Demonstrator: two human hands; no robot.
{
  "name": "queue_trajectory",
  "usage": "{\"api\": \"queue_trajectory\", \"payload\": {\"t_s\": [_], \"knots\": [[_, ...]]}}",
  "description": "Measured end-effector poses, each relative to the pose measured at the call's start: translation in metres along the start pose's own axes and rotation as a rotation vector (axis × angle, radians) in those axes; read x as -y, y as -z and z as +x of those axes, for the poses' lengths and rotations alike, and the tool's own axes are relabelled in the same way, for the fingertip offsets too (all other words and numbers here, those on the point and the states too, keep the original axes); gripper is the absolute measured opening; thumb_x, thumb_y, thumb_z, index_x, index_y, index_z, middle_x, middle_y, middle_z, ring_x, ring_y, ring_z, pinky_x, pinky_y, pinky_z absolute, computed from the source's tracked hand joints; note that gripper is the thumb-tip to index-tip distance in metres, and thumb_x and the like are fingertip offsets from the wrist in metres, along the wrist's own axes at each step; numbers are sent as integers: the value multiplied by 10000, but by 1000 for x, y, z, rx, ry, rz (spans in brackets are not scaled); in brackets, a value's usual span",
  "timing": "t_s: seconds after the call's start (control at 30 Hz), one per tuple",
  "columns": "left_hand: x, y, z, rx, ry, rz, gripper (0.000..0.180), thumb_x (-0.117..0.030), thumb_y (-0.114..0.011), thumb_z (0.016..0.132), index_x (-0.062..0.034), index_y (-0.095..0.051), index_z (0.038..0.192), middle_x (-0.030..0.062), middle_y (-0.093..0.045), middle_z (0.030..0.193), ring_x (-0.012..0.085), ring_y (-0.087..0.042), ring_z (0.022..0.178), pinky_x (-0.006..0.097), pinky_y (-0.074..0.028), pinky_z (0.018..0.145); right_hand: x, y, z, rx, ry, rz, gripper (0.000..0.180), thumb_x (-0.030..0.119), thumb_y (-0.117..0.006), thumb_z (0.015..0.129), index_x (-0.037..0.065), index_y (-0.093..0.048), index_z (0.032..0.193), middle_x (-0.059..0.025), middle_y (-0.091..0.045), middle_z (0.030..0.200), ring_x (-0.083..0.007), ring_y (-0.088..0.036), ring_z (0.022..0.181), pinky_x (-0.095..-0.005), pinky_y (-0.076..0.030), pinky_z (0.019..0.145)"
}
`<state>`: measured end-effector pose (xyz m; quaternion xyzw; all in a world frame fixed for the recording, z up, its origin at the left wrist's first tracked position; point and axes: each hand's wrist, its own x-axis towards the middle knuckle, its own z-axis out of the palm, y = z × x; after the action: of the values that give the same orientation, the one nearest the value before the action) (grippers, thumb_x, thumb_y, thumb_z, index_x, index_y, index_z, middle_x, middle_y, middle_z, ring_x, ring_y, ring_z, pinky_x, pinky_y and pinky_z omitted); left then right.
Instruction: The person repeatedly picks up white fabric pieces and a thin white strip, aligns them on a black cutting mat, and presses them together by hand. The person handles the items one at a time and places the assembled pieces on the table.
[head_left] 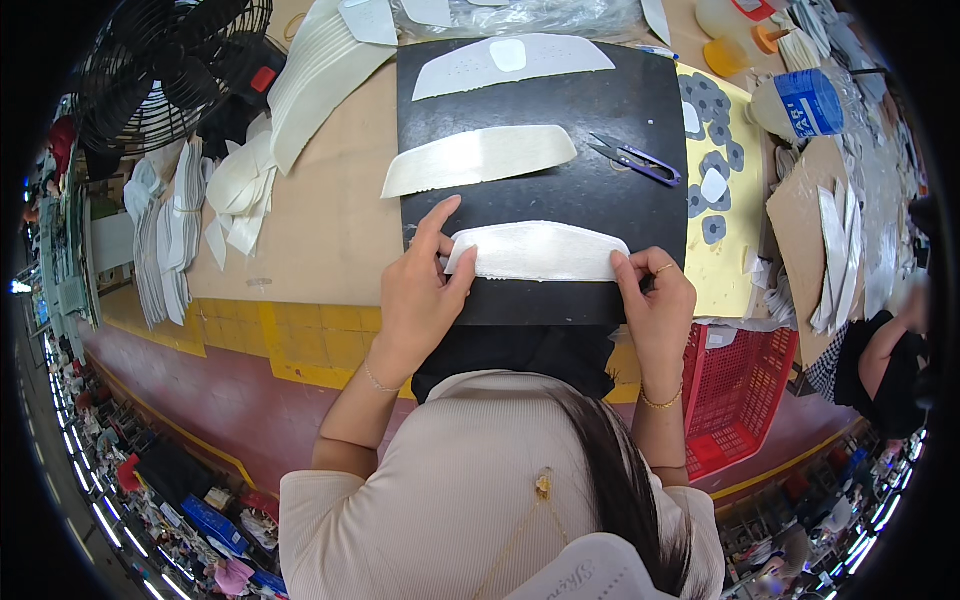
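Observation:
A curved white fabric strip point(540, 251) lies at the near edge of a black mat point(620, 120). My left hand point(420, 295) pinches its left end, index finger stretched up onto the mat. My right hand point(655, 300) grips its right end between thumb and fingers. Two more white curved pieces rest farther up the mat: a plain fabric piece point(480, 157) in the middle and a perforated piece point(512, 62) at the far edge. Small purple-handled snips point(635, 158) sit on the mat to the right.
Stacks of white cut pieces point(310, 70) and bundles point(165, 230) lie left on the brown table. A yellow sheet with grey patches point(715, 200) is to the right, with bottles point(800, 100) behind. A red basket point(735, 390) sits below the table edge. A black fan point(160, 60) stands far left. Another person point(880, 360) sits at right.

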<state>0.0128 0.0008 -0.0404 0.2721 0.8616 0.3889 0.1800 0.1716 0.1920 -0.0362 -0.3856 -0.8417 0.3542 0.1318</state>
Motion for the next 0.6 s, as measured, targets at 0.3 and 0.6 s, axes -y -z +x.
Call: {"api": "queue_trajectory", "payload": {"t_s": [0.3, 0.6], "knots": [[-5, 1, -1, 11, 12, 167, 509, -172, -687, 891, -85, -506, 1358, 81, -602, 728, 237, -590, 563, 353, -481, 578, -1, -2, 0, -18, 27, -17, 206, 134, -739, 859, 3, -603, 775, -90, -584, 661, -193, -552, 547, -302, -435, 520], [7, 37, -3, 8, 169, 299, 442, -208, -697, 899, -69, -543, 1289, 109, -570, 879, 239, -575, 793, 367, -466, 678, -2, 12, 3, -169, 63, -75, 193, 41, -664, 892, 39, -662, 1085, -98, -549, 851, -195, -556, 720, -305, -478, 650]]}}
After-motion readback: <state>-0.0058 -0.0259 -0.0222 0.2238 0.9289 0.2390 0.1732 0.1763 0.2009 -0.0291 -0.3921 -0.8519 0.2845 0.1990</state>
